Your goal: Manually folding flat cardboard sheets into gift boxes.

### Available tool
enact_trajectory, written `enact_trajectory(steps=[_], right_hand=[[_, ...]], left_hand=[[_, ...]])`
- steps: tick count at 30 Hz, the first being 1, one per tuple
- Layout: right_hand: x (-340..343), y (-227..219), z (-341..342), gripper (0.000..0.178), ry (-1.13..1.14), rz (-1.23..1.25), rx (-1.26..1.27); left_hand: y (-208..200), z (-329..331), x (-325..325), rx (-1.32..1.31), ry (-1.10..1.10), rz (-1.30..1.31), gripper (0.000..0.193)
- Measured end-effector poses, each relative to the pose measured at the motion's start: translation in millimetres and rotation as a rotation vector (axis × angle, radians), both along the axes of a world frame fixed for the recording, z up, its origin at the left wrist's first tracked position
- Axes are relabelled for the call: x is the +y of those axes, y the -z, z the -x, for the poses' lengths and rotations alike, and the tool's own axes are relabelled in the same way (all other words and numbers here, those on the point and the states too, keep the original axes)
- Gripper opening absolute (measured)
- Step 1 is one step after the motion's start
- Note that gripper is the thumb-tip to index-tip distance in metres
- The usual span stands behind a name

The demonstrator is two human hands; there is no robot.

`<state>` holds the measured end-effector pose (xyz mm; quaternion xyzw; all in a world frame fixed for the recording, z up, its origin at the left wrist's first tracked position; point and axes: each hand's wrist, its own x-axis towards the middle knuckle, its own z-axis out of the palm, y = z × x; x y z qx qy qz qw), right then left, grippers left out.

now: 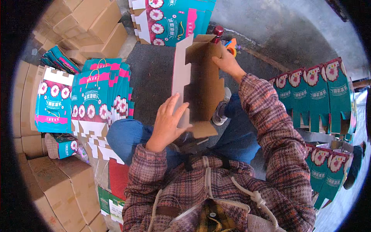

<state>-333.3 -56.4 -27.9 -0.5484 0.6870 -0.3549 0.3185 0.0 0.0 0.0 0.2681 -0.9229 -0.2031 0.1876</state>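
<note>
Right grip (230, 63): clamped on the far right edge of the open box (214, 83), thumb over the rim, fingers behind the wall. Left grip (167, 123): at the near left corner, fingers spread by the white flap (181, 73); can't tell if thumb and finger actually pinch it. Box sits between the knees, above the dark mat (145, 65), mouth toward the head, flaps unfolded. My read: step in hand is squaring the box and working its end flaps. Next move calls for right holding the wall steady while left folds the notched flap in without creasing it. Around it: orange tape roll (232, 47) and a red-topped thing (218, 31) just beyond the box, flat teal cartons (91, 94) to the left, standing teal boxes (319, 91) to the right. Hidden: right fingertips, box's outer faces, its base. Interior too dark to read; red-topped thing half blocked, kind unclear; right-hand boxes partly covered by the sleeve.
</note>
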Motion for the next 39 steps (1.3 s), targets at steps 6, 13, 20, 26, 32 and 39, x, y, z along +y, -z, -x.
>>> enact_trajectory(steps=[6,13,20,26,32,39], right_hand=[[1,-33,-12,0.059,0.054,0.325,0.53],[-13,-53,6,0.057,-0.131,0.031,0.025],[-37,-37,12,0.059,-0.116,-0.083,-0.082],[-36,-20,24,0.062,-0.057,0.259,0.096],[-20,-32,22,0.046,-0.106,0.359,1.234],[-28,-22,-5,0.028,-0.436,0.028,1.188]], left_hand=[[-1,5,0,-0.06,0.061,0.018,0.072],[1,9,3,-0.023,0.096,-0.038,0.074],[1,12,6,-0.024,0.102,-0.063,0.072],[10,15,9,-0.141,0.113,0.006,0.068],[12,16,11,-0.126,0.114,-0.046,0.071],[11,-7,21,-0.033,0.276,-0.179,0.074]])
